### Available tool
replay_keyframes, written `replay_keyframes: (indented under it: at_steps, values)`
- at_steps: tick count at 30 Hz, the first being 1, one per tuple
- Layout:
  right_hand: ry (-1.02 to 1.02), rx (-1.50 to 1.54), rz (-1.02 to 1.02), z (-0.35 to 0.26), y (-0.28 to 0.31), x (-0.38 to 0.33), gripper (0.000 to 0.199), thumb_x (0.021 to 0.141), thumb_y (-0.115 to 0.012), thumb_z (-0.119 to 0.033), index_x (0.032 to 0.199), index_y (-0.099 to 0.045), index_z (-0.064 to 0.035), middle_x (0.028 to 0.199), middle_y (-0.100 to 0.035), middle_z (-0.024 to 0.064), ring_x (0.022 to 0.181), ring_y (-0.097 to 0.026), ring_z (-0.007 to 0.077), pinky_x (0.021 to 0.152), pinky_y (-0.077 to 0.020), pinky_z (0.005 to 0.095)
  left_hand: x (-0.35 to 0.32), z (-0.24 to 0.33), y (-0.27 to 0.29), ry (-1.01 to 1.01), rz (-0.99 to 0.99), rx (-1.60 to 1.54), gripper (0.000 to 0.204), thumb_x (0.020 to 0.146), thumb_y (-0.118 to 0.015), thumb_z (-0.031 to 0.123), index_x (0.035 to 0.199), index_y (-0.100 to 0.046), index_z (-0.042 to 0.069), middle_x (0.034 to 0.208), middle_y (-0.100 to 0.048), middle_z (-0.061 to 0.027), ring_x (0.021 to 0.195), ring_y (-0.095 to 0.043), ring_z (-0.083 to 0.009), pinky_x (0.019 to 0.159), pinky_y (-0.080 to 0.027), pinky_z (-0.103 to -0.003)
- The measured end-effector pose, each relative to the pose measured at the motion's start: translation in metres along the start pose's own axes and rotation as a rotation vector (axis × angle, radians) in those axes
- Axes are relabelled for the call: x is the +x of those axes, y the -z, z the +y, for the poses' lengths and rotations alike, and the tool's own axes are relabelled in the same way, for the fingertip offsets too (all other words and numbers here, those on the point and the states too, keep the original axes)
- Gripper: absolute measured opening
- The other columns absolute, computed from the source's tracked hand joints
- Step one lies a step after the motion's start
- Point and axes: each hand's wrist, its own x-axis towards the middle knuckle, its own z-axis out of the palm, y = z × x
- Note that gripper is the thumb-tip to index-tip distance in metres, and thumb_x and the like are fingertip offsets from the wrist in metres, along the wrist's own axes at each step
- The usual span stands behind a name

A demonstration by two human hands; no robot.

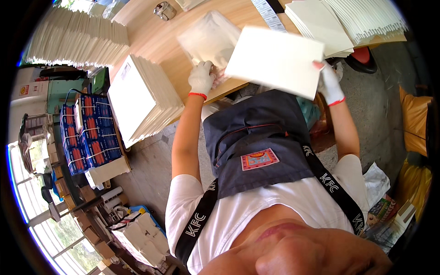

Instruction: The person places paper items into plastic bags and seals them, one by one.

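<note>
My right hand point(329, 82), in a white glove with a red cuff, grips the right edge of a flat white rectangular board point(277, 57). The board is tilted above the table's near edge. My left hand point(201, 79), gloved the same way, has its fingers curled at the near edge of a clear plastic bag point(208, 36) lying on the wooden table. Part of the board's left side overlaps the bag in this view. Left of my left hand stands a tall stack of white boards point(142, 98) with a label on top.
More white boards are piled at the far left point(78, 36) and the far right point(321, 23) of the table. A round metal tin point(164, 11) and a printed strip point(269, 14) lie toward the back. Blue strapped packages point(91, 133) stand left of the table.
</note>
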Motion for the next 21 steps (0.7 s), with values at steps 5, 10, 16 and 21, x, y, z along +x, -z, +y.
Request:
replay_keyframes:
  at_steps: [5,10,16,21]
  values:
    - [-0.326,0.054,-0.193,0.071,-0.021,-0.002,0.044,0.082,-0.056,-0.017,0.119,-0.045,0.0037,0.1,-0.061,0.012,0.074,-0.063,0.0117,0.056,-0.0523,0.0207,0.009,-0.014,-0.007,-0.011,0.05,-0.074,0.026,0.074,-0.059,0.014,0.099,-0.057,0.018,0.107,-0.056,-0.0028,0.105,-0.051,-0.0244,0.077,-0.05,-0.041]
    - [-0.347,0.027,-0.138,0.098,-0.011,0.002,0.042,0.082,-0.057,-0.02,0.118,-0.046,0.0,0.084,-0.062,0.0062,0.045,-0.054,0.0034,0.03,-0.037,0.0138,0.005,-0.013,0.005,-0.064,0.042,-0.061,0.027,0.074,-0.058,0.011,0.1,-0.056,0.018,0.108,-0.054,-0.0019,0.105,-0.051,-0.0235,0.077,-0.05,-0.039]
    - [-0.391,-0.071,-0.142,0.085,-0.01,-0.001,0.049,0.081,-0.061,-0.028,0.118,-0.048,0.002,0.084,-0.063,0.0064,0.046,-0.055,0.0043,0.031,-0.0352,0.0143,0.016,-0.028,-0.011,0.001,0.035,-0.064,0.03,0.073,-0.058,0.011,0.102,-0.057,0.02,0.11,-0.054,0.0009,0.104,-0.051,-0.0226,0.076,-0.05,-0.04]
    - [-0.245,0.161,-0.145,0.115,0.009,0.013,0.042,0.085,-0.058,-0.021,0.12,-0.046,-0.0016,0.091,-0.062,0.0061,0.053,-0.057,0.0059,0.038,-0.0403,0.0157,0.003,-0.03,-0.01,-0.008,0.277,-0.209,0.024,0.074,-0.055,0.009,0.095,-0.06,0.02,0.101,-0.059,0.001,0.098,-0.054,-0.0222,0.071,-0.049,-0.038]
